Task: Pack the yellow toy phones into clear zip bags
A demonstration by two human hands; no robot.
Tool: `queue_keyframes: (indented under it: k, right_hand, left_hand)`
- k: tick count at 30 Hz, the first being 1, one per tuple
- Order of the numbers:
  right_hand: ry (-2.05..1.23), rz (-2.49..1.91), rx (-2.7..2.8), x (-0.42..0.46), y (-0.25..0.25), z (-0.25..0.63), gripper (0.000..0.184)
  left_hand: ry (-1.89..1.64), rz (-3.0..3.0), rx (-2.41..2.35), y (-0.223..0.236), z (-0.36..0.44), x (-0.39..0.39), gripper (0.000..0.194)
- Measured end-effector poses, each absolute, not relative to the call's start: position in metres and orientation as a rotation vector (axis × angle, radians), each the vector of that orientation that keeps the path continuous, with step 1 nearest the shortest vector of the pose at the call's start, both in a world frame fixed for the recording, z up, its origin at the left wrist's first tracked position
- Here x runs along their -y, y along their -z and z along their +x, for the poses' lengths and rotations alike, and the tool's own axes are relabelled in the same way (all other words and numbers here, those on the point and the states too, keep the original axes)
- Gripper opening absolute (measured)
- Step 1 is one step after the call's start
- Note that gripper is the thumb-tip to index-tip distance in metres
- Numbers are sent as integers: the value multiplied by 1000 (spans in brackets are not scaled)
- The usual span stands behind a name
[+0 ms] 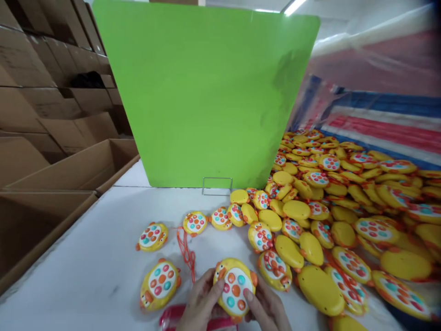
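Observation:
Between my two hands, low in the middle of the head view, is a yellow duck-shaped toy (235,290) with a white face full of round orange, pink and teal buttons. My left hand (203,296) grips its left side, the thumb on the front. On the right side, my right hand (265,305) holds it too, its thumb over the lower buttons. A pink object (169,317), partly hidden, lies beneath my left hand. To the left rest two similar duck toys, one lower (160,284) and one higher (152,236). A red cord (186,253) trails beside them.
A big heap of duck toys (310,248) covers the right side of the white table (103,257). At the back stands a green board (210,101) with a wire stand (217,185). Open cardboard boxes (79,168) line the left edge.

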State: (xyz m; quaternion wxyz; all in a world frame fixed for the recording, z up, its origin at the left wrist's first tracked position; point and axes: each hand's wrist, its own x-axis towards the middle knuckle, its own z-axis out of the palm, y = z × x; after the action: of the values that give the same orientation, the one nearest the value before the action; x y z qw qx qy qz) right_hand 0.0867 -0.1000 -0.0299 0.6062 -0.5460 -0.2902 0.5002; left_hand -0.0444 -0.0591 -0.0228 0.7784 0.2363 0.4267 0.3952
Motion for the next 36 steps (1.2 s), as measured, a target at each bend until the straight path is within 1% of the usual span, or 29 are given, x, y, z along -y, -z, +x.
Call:
queue_keyframes:
  k: [3,6,11,15,17,18,20,22,23,28,33,36]
  right_hand:
    - [-1097,-1293,659,103,24,85,42]
    - [-1116,-1301,612,104,28,79,42]
    - [-1098,-1284,650,108,42,72,46]
    - [-1080,-1252,775,110,41,77,49]
    - [-1107,-1240,867,109,34,81,44]
    - [-1125,-1249,911,108,30,83,39]
    - [-1142,-1274,947,106,25,83,31]
    - [-1115,-1300,865,106,25,81,30]
    - [-1098,-1304,808,107,27,79,32]
    - [-1174,-1181,699,113,44,73,47]
    - [-1254,-1148,676,112,45,78,45]
    - [-1224,-1183,697,111,47,77,47]
  left_hand:
    - [-909,511,-1066,20,-48,64,55]
    - [-956,473,-980,19,-46,70,56]
    - [-997,512,-905,23,-44,80,72]
    - [-934,640,-910,21,-55,82,65]
    - [-862,726,-928,20,-60,83,65]
    - [-836,752,-928,20,-60,84,68]
    - [-835,756,-902,22,-57,86,82]
    - [-880,730,-891,24,-50,90,94]
    - [-899,717,-910,25,-46,92,95]
    - [-966,728,-1071,18,-41,96,84]
    - [-981,749,-889,17,-47,92,67]
    - [-970,751,-875,22,-48,91,67]
